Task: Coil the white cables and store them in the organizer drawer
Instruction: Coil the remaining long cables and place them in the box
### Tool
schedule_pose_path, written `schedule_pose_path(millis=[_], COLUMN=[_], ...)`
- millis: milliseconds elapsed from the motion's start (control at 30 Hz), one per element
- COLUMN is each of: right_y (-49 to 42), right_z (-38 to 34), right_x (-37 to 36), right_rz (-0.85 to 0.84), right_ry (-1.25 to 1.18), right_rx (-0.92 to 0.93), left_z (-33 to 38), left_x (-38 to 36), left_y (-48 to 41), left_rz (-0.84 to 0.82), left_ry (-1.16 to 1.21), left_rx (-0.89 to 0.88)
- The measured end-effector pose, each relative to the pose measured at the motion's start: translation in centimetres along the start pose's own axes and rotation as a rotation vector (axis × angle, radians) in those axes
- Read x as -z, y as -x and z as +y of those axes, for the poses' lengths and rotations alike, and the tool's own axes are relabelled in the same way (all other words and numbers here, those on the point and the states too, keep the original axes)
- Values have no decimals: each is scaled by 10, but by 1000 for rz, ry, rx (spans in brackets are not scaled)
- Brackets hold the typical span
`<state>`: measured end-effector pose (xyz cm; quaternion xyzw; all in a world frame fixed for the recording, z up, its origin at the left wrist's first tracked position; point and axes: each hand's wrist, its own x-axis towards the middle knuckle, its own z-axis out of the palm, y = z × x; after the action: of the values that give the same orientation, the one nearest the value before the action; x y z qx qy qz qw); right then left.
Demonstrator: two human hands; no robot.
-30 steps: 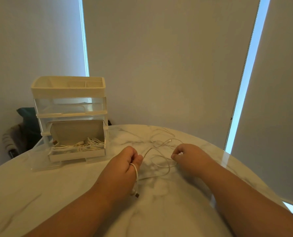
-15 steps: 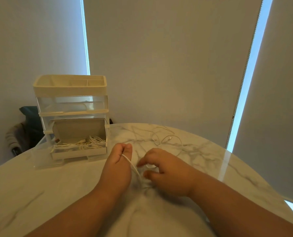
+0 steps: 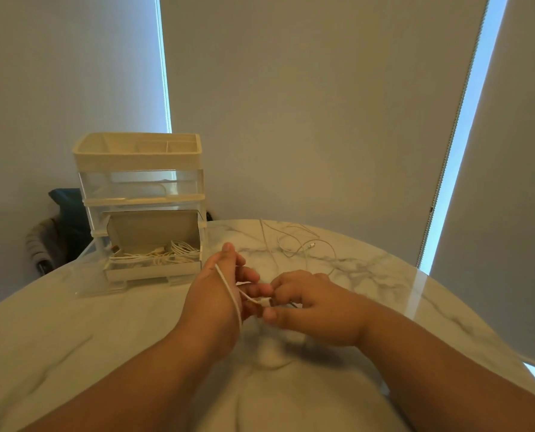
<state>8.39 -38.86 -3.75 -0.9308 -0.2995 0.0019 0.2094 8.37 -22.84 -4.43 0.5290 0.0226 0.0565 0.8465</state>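
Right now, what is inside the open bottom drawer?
White cables lie bundled in the drawer. Its front wall hides the floor, so anything beneath them cannot be seen.

Left hand (image 3: 216, 294) raised over the worktop (image 3: 72, 322); white cable (image 3: 228, 286) loops across its back. Right hand (image 3: 309, 307) is just beside it, fingers (image 3: 286, 286) pinching the cable's plug end. Loose cable (image 3: 312, 244) lies farther back. Organizer (image 3: 141, 194) far left; bottom drawer (image 3: 154, 271) open, coiled cables (image 3: 178, 249) inside.
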Motion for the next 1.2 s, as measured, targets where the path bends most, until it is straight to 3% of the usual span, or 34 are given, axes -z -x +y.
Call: schedule_pose_path(millis=[200,333,400,533,633,767,833,933,1067,1200], right_y=[10,13,12,9,4,4,7,5,0,3], right_z=[-24,-46,-53,-60,-46,-9,3,11,16,18], right_x=[8,4,-4,-17,-8,11,16,12,3,3], right_rz=[-244,-356,-377,-301,-169,374,551,551,413,270], right_ry=[131,195,240,341,229,-69,-261,-324,-265,-221], right_rx=[28,80,71,53,50,18,-21,-54,-138,-210], left_z=[51,73,67,36,33,64,72,68,65,62], left_x=[-7,-6,1,33,61,77,73,67,70,63], left_y=[19,34,37,29,30,29,36,44,39,42], left_rz=[59,265,248,177,139,-220,-384,-513,-689,-540], left_ry=[324,-336,-583,-899,-778,-315,-73,152,319,271], left_rx=[-28,-474,-619,-314,-164,-60,13,58,69,106])
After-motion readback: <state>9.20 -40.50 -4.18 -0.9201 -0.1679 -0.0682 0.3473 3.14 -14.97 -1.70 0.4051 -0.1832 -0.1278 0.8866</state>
